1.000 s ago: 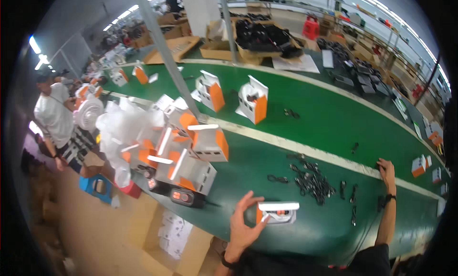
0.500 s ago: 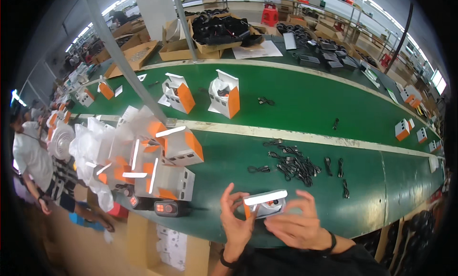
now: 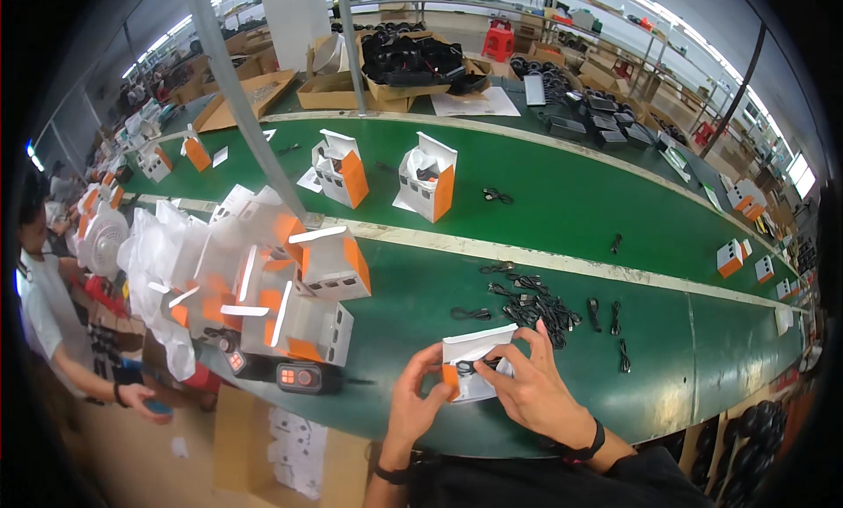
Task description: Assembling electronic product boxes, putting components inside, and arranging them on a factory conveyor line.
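Observation:
A small white and orange carton is held between my hands over the near edge of the green bench. Its white lid flap stands raised, and a dark coiled cable shows in the opening. My left hand grips the orange left side, thumb at the front. The right hand closes on the right side, its thumb and fingers at the opening and partly covering the contents. Just behind the carton lies a heap of black cables.
Several open cartons and clear plastic bags crowd the left, beside a black device with orange buttons. Cartons stand on the green belt. A cardboard box sits below. At far left, a person's hand holds something blue.
The carton's lid flap has swung up from a flatter position. My right hand has moved from beside the carton onto its opening. The person at left has come nearer, one arm reaching forward.

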The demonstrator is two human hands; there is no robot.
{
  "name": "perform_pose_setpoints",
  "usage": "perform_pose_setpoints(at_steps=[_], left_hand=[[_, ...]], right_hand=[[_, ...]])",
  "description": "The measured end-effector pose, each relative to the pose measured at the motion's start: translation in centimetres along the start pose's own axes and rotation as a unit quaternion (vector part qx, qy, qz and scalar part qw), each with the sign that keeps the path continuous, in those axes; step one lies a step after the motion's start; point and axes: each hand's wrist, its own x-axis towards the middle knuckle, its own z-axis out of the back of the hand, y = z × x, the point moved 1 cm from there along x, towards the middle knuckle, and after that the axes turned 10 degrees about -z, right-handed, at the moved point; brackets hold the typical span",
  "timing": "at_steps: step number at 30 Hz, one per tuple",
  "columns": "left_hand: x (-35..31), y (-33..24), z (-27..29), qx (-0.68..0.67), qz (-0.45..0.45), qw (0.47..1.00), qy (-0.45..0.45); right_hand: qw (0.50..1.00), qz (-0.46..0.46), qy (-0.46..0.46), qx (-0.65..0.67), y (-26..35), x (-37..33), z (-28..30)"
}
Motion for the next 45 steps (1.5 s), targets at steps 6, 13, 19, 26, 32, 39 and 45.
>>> perform_pose_setpoints(at_steps=[6, 13, 19, 26, 32, 39, 45], left_hand=[[2.8, -2.6, -2.8, 0.113, -0.017, 0.993, 0.007], [3.9, -6.1, -2.8, 0.253, -0.196, 0.919, 0.230], [0.9, -4.6, -2.5, 0.370, -0.246, 0.878, 0.177], [0.6, -4.9, -1.0, 0.441, -0.261, 0.822, 0.248], [2.0, -4.7, -0.6, 0.384, -0.220, 0.842, 0.308], [13.5, -4.4, -5.6, 0.255, -0.051, 0.951, 0.168], [28.6, 4.9, -5.2, 0.474, -0.156, 0.866, -0.031]], right_hand=[[0.918, -0.116, -0.248, 0.286, -1.8, -3.6, -4.4], [0.987, 0.038, -0.079, 0.135, -3.9, -4.1, -2.5], [0.927, -0.008, -0.182, 0.329, -5.3, -4.1, -3.6], [0.959, 0.082, -0.095, 0.255, -5.5, -2.8, -2.2], [0.941, 0.039, -0.057, 0.331, -6.3, -2.7, -4.8], [0.905, -0.193, -0.241, 0.293, -16.8, -4.9, 4.1], [0.728, -0.464, -0.493, 0.109, -39.2, -6.3, 6.8]])
